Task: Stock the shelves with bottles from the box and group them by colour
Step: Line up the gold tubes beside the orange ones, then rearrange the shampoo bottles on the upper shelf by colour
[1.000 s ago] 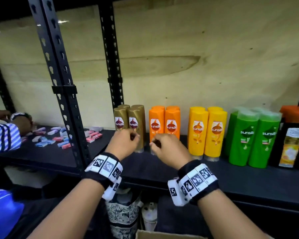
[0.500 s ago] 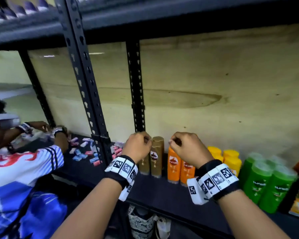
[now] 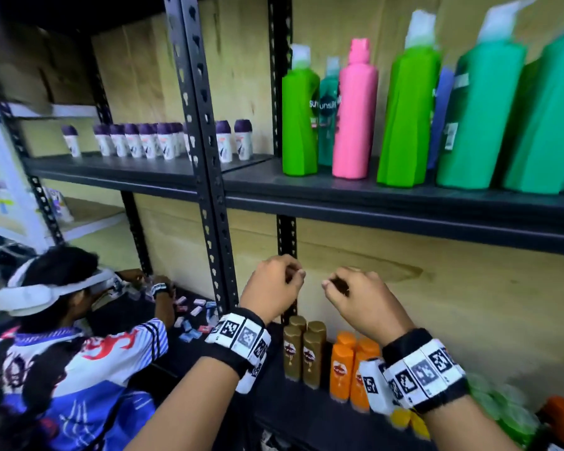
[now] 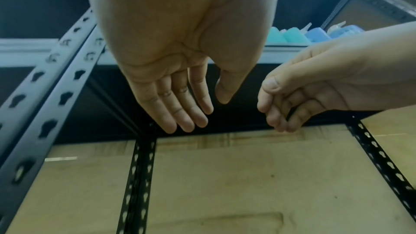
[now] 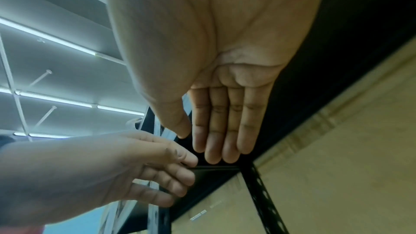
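Observation:
Both of my hands hover empty in front of the plywood back wall, between the two shelves. In the wrist views the fingers of my left hand point(image 3: 275, 286) point(image 4: 198, 111) and right hand point(image 3: 350, 296) point(image 5: 202, 141) are relaxed, with nothing between them. Below them on the lower shelf point(image 3: 306, 415) stand gold bottles point(image 3: 303, 353) and orange bottles point(image 3: 342, 369). Yellow caps point(image 3: 404, 421) and blurred green caps point(image 3: 502, 408) are partly hidden by my right wrist. The upper shelf point(image 3: 388, 198) carries tall green bottles point(image 3: 298, 118), a pink bottle point(image 3: 354, 115) and teal bottles point(image 3: 479, 125). No box is in view.
A black perforated upright point(image 3: 205, 157) rises just left of my left hand. Another person point(image 3: 46, 320) crouches at lower left and handles small packets point(image 3: 192, 317) on the neighbouring shelf. Several purple-capped roll-ons point(image 3: 144, 141) line the upper left shelf.
My hands have lifted off the gold and orange bottle tops to well above them. The head view has tilted up, which brings the upper shelf into sight.

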